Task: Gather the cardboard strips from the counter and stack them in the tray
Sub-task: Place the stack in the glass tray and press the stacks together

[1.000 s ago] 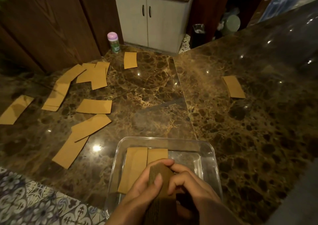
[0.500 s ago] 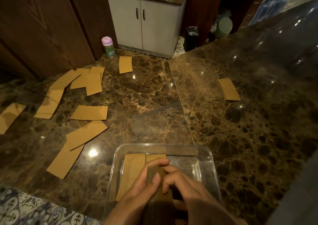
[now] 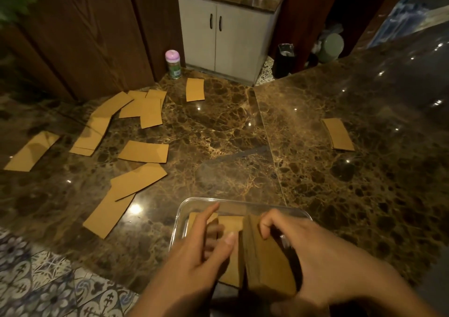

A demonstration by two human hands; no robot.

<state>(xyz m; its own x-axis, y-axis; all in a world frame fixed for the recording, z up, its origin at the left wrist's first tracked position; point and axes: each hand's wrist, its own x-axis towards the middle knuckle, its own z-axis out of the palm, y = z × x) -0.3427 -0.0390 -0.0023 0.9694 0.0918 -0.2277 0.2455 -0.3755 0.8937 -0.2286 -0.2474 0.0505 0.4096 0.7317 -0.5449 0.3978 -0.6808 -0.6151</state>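
Observation:
A clear glass tray sits at the near edge of the brown marble counter, with cardboard strips lying flat inside. My right hand grips a bundle of strips standing on edge over the tray. My left hand hovers over the tray's left side, fingers spread, touching the strips there. Several loose strips lie on the counter to the left, one near the back and a small stack on the right.
A pink-lidded bottle stands at the counter's back by a wooden wall. Beyond the counter are a white cabinet under a sink and a black bin. Patterned floor tiles show at lower left.
My hands have parted: the left one let go of the bundle and spread over the tray's left side, while the right keeps the bundle, now tilted rightward.

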